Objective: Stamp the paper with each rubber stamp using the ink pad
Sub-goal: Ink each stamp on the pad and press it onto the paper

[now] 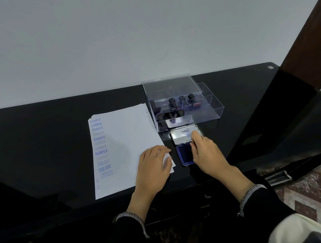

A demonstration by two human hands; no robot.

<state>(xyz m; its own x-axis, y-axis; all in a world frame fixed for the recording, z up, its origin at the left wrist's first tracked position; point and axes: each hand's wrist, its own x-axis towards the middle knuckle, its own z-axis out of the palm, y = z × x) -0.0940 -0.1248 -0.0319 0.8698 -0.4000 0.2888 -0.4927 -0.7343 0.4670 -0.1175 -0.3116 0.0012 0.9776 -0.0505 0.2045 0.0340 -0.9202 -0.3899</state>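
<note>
Our left hand [154, 163] lay flat, fingers straight, on the paper [125, 145]. Our right hand [204, 150] pinched the pad's [185, 154] raised lid [184, 135]; the stamps [171, 111] sat boxed behind it.

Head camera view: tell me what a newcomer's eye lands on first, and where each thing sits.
First the white paper at the middle of the black table, blue stamp marks down its left edge, the left hand resting on its near right corner. Just right of it lies the open ink pad, the right hand on it. Behind that stands a clear box of black-handled stamps.
</note>
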